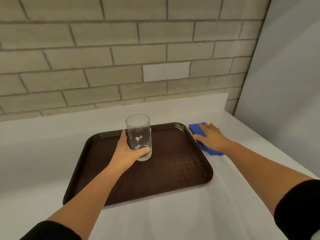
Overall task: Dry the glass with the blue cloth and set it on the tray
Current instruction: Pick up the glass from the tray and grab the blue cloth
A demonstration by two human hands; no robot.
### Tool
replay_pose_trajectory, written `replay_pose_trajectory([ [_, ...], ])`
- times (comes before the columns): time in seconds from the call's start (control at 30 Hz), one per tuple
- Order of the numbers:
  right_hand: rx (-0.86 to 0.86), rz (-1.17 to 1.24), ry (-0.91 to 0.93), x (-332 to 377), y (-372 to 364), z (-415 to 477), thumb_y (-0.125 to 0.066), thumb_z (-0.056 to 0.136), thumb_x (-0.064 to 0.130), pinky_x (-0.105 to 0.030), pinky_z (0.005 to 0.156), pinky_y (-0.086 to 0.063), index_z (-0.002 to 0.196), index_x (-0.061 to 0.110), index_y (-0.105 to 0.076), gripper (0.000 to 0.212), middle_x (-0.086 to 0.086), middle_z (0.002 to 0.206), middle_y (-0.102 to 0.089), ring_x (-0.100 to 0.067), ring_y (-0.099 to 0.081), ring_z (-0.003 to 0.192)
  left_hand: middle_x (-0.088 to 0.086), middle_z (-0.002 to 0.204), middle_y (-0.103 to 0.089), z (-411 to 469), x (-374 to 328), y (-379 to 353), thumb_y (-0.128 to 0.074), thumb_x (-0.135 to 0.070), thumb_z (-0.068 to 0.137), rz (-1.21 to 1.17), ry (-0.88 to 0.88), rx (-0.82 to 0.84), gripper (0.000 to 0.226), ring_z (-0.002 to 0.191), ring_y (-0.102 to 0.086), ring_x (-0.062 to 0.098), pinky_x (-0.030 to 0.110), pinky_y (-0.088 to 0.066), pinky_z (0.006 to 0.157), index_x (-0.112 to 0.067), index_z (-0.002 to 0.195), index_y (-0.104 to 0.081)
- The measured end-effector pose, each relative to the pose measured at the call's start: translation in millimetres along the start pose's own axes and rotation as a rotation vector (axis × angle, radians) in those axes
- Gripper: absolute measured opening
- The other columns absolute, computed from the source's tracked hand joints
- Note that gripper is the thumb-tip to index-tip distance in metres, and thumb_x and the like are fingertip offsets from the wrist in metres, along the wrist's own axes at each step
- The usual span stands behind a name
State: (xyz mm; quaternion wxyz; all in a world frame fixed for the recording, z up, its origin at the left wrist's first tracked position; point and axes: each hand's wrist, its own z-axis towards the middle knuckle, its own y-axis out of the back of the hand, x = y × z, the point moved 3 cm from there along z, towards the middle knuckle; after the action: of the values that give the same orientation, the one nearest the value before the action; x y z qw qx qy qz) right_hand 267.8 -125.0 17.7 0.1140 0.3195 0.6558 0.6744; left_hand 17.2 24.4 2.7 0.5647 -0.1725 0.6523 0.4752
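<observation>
A tall clear glass [138,129] stands upright on the dark brown tray [173,170], near the tray's far middle. My left hand [126,151] is wrapped around the lower part of the glass. The blue cloth [194,127] lies on the white counter just right of the tray's far right corner. My right hand [210,135] lies flat on top of the cloth with its fingers spread, covering most of it.
The white counter [43,153] runs under the tray and meets a beige brick wall [103,66] at the back. A pale panel [285,84] closes off the right side. Both sleeves are black at the frame's lower edge.
</observation>
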Motion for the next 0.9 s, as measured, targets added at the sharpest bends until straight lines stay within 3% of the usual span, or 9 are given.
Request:
replay_pose_trajectory([
  [0.07,0.016,-0.007,-0.022,-2,-6,15,-0.032,0.092,0.044,-0.044,0.113,-0.011,0.141,0.012,-0.011,0.062,-0.015,0.153,-0.012,-0.031,-0.007,0.141,-0.027,0.106,-0.047,15,6,-4,-0.083,-0.026,0.060,-0.042,-0.029,0.006,0.076,0.088,-0.051,-0.012,0.007,-0.038,0.075,-0.040,0.119,-0.037],
  [0.13,0.054,-0.025,-0.044,-7,-14,26,-0.031,0.092,0.045,-0.044,0.114,-0.009,0.142,0.013,-0.010,0.062,-0.013,0.154,-0.011,-0.031,-0.005,0.141,-0.027,0.100,-0.051,26,25,-11,-0.084,-0.017,0.058,-0.092,-0.008,0.048,0.071,0.082,-0.055,-0.021,0.000,-0.042,0.061,-0.051,0.102,-0.038],
  [0.2,0.081,-0.031,-0.072,-16,-21,38,-0.031,0.092,0.046,-0.045,0.114,-0.009,0.142,0.014,-0.010,0.063,-0.013,0.154,-0.010,-0.031,-0.004,0.141,-0.022,0.103,-0.056,32,35,-19,-0.086,-0.015,0.055,-0.137,0.002,0.067,0.075,0.086,-0.056,-0.022,0.003,-0.045,0.068,-0.052,0.102,-0.040],
  [0.33,0.139,-0.122,-0.109,-34,-36,54,-0.030,0.090,0.050,-0.049,0.114,-0.008,0.142,0.020,-0.009,0.064,-0.011,0.155,-0.007,-0.032,-0.002,0.141,-0.024,0.111,-0.054,40,53,-30,-0.085,-0.026,0.046,-0.206,0.050,0.059,0.093,0.100,-0.056,-0.009,0.025,-0.044,0.090,-0.044,0.121,-0.034],
  [0.47,0.173,-0.140,-0.106,-52,-56,60,-0.023,0.092,0.049,-0.050,0.114,-0.011,0.141,0.028,-0.013,0.055,-0.008,0.155,-0.006,-0.030,-0.003,0.141,-0.022,0.106,-0.059,39,61,-33,-0.086,-0.032,0.044,-0.173,0.097,-0.033,0.075,0.098,-0.058,-0.005,0.015,-0.044,0.078,-0.047,0.105,-0.044],
  [0.53,0.159,-0.156,-0.069,-60,-62,61,-0.025,0.092,0.047,-0.048,0.114,-0.013,0.141,0.031,-0.012,0.053,-0.007,0.155,-0.005,-0.029,-0.004,0.141,-0.023,0.102,-0.058,36,57,-31,-0.086,-0.037,0.044,-0.131,0.115,-0.071,0.076,0.093,-0.057,-0.006,0.012,-0.041,0.072,-0.038,0.108,-0.047],
  [0.63,0.039,-0.138,-0.090,-63,-62,62,-0.034,0.092,0.041,-0.045,0.110,-0.021,0.139,0.029,-0.021,0.050,-0.012,0.152,-0.015,-0.033,-0.019,0.137,-0.019,0.100,-0.059,36,53,-31,-0.086,-0.034,0.047,-0.097,0.154,-0.119,0.075,0.091,-0.057,-0.004,0.012,-0.041,0.070,-0.028,0.112,-0.051],
  [0.8,-0.227,-0.065,-0.136,-61,-58,66,-0.046,0.084,0.004,-0.044,0.100,-0.033,0.127,0.017,-0.044,0.045,-0.018,0.132,-0.044,-0.038,-0.041,0.116,-0.015,0.099,-0.064,32,42,-30,-0.086,-0.027,0.053,-0.221,0.183,-0.189,0.056,0.079,-0.060,-0.010,0.006,-0.042,0.063,-0.033,0.098,-0.054],
  [0.9,-0.335,0.327,-0.215,-61,-41,68,-0.044,0.084,-0.003,-0.041,0.093,-0.040,0.118,0.008,-0.053,0.037,-0.022,0.116,-0.056,-0.040,-0.051,0.106,-0.010,0.097,-0.067,33,25,-23,-0.085,-0.026,0.054,-0.386,0.242,-0.173,0.051,0.082,-0.065,-0.004,0.011,-0.048,0.069,-0.035,0.096,-0.057],
])
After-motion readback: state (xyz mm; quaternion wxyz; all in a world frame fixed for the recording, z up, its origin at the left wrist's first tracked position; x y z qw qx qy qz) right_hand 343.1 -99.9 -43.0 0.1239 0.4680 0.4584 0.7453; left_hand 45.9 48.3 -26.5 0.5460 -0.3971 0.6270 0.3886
